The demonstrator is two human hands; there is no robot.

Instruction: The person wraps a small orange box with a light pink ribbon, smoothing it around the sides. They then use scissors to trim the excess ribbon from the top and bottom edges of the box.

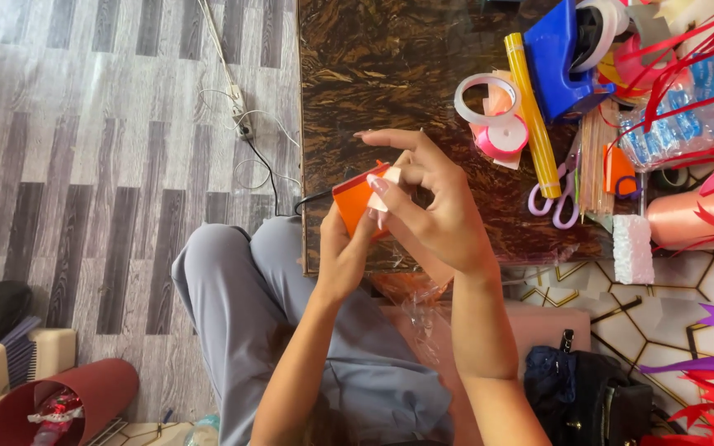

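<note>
My left hand (342, 252) holds a small orange paper piece (353, 202) from below, over the near edge of a dark marbled table (390, 74). My right hand (427, 194) comes over it from the right. Its thumb and fingers pinch a small pale strip (383, 186) at the top right corner of the orange piece. Part of the orange piece is hidden behind my fingers. Clear crinkled plastic film (415, 310) lies on my lap under the hands.
On the table's right side lie tape rolls (489, 111), a yellow tube (532, 116), a blue tape dispenser (559, 62), purple scissors (557, 198), wooden sticks and red feathers (704, 49). A black bag (588, 388) sits bottom right. A red bin (59, 400) and cables are on the floor at left.
</note>
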